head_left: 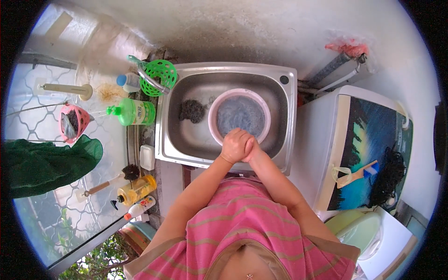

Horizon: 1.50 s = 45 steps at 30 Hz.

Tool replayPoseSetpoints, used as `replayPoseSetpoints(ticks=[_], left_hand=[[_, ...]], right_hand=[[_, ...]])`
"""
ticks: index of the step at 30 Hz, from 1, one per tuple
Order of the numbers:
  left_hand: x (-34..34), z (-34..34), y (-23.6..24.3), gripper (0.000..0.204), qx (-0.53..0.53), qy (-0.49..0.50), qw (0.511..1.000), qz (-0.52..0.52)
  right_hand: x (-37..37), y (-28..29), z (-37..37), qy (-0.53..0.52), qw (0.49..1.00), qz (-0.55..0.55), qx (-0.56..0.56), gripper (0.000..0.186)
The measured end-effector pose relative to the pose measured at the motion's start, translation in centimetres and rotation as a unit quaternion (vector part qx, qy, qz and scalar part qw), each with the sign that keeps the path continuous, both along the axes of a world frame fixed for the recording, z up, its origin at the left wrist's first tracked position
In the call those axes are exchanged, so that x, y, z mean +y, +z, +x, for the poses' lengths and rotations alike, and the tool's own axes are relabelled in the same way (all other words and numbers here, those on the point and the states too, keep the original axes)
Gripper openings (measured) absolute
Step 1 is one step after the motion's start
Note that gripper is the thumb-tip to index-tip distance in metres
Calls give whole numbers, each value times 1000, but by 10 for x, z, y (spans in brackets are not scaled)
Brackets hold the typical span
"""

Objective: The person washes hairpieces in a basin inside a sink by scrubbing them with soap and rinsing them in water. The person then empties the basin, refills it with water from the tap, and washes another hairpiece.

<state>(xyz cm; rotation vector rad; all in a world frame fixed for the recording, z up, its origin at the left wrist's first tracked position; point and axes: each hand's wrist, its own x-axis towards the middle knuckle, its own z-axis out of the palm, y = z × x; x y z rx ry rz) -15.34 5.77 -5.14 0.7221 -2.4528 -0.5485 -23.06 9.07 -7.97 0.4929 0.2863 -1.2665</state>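
My left hand (234,145) and my right hand (253,149) are clasped tightly together over the near rim of a round pink basin (267,119). Their fingers are closed and pressed against each other; anything between the palms is hidden. Cloudy greyish water (240,114) with some foam fills the basin. It stands in the right part of a stainless steel sink (182,135). To the basin's left, a dark steel-wool-like scrubber (192,111) lies on the sink bottom.
A faucet (154,79) and green perforated basket (164,70) are at the sink's back left corner. Along the left ledge stand a green bottle (137,112), a white soap box (147,157) and a yellow bottle (137,190). A white appliance (315,135) stands right, with a brush (357,175) on top.
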Motion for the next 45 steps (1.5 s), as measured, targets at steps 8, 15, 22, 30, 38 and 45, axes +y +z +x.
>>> replayPoseSetpoints(ticks=[8, 15, 22, 30, 38, 45], left_hand=[[2, -10, -15, 29, 53, 91, 988, 114], [-26, 10, -8, 38, 379, 420, 571, 595], [-35, 51, 3, 34, 460, 468, 472, 589], [-37, 83, -2, 32, 482, 501, 454, 557], [-31, 115, -26, 29, 480, 508, 429, 573], [-35, 114, -25, 30, 471, 522, 453, 548]], right_hand=[[8, -59, 16, 66, 961, 128, 235, 40], [19, -93, -27, 63, 427, 222, 874, 37], [24, -127, -37, 124, 553, 317, 761, 46], [30, -129, -42, 168, 811, 238, 507, 31], [45, -130, -54, 146, 692, 247, 663, 23], [37, -84, -61, 210, 528, 220, 793, 26]])
